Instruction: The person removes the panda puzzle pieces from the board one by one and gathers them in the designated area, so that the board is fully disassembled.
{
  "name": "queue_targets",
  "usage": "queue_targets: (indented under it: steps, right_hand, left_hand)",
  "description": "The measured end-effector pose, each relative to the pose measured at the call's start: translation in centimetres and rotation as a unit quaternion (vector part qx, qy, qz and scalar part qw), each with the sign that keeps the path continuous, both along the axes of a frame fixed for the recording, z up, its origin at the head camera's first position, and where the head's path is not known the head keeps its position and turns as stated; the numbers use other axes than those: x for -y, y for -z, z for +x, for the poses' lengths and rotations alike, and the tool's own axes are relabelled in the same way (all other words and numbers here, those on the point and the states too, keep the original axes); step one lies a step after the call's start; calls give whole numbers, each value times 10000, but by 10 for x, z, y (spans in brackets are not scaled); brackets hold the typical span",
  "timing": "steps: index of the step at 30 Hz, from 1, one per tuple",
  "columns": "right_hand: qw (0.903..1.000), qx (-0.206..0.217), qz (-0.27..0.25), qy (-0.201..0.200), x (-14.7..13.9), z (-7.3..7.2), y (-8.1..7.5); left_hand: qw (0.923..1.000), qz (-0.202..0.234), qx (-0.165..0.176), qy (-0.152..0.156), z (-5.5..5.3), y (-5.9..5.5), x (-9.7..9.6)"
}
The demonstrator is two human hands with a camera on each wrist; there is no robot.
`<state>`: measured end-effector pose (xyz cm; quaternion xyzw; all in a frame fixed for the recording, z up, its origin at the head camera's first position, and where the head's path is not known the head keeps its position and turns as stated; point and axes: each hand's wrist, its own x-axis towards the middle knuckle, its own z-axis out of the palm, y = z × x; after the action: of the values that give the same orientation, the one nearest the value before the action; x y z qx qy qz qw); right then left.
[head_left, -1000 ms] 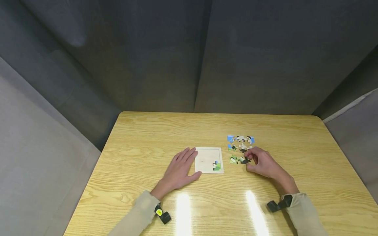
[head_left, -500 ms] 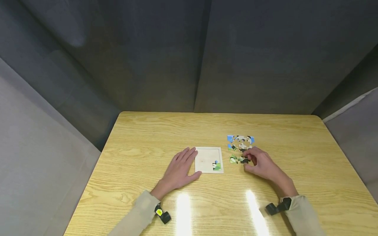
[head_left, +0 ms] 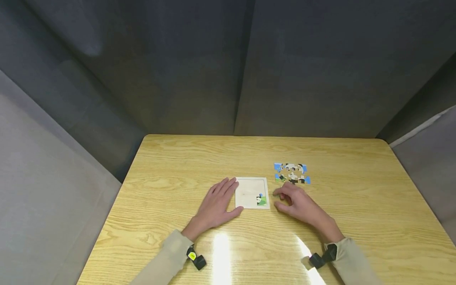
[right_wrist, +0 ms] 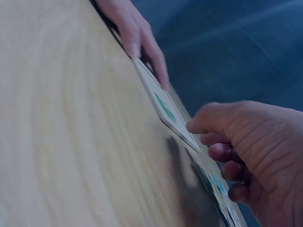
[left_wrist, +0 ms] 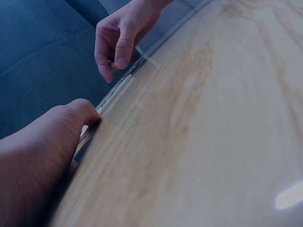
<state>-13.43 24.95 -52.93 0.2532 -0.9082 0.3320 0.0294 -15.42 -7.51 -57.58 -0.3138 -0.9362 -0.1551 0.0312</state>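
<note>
A square light puzzle tray (head_left: pixel 246 192) lies on the table, with a green panda piece (head_left: pixel 261 200) in its lower right corner. My left hand (head_left: pixel 215 206) rests flat by the tray, fingers straight, fingertips at its left edge and thumb at its lower left corner. My right hand (head_left: pixel 297 202) hovers just right of the tray with fingers bent. Its thumb and index fingertip stand apart in the head view, and no piece shows between them. Beyond it lie panda puzzle pieces (head_left: pixel 291 173) in two rows; the nearer row is hidden by this hand.
The wooden table (head_left: pixel 185 158) ends at dark curtains (head_left: pixel 192 79) behind. Dark camera mounts (head_left: pixel 322 257) sit on both wrists. Bright light reflections (head_left: pixel 221 257) show on the front part of the table.
My right hand has moved left from the nearer row of pieces toward the tray, and that row has gone from sight. My left hand and the tray have stayed in place.
</note>
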Motion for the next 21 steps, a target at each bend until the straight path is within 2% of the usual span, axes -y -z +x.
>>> queue_targets:
  steps: [7,12,21]
  right_hand:
    - [9992,-113,275,-267,22,2,0]
    - [9985,-92,484,-240,29,1,1]
    - [9959,-421,802,-65,36,-2,1]
  left_hand:
    - [10000,15,-22,-11,0,-1,0]
    - [10000,-9,-1,-10,1,-1,0]
    - [10000,-33,-7,-11,0,0,0]
